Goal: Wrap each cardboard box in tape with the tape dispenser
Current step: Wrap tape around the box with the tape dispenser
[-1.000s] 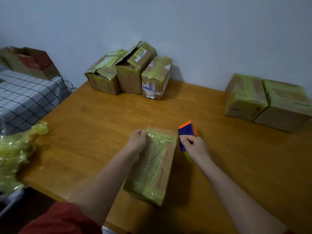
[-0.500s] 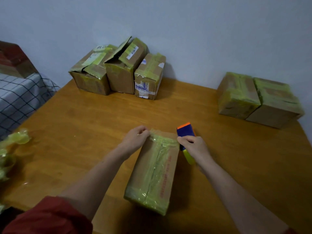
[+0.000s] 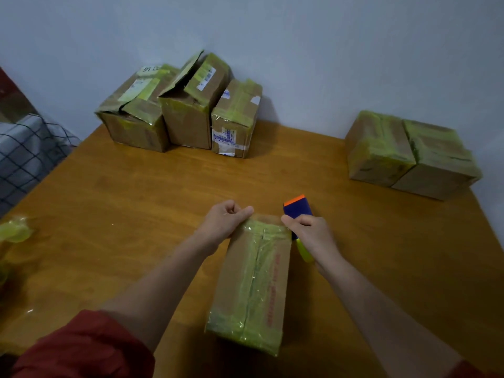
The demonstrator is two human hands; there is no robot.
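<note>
Crumpled green tape lies well left of the left grip; three taped boxes stand beyond it at the wall. Left grip has its fingers curled and thumb clamped on the far-left corner of the cardboard box, which lies flat on the worktop between both grips. Right grip is closed round the tape dispenser, touching the box's far-right corner. Two wrapped boxes sit well right and beyond.
</note>
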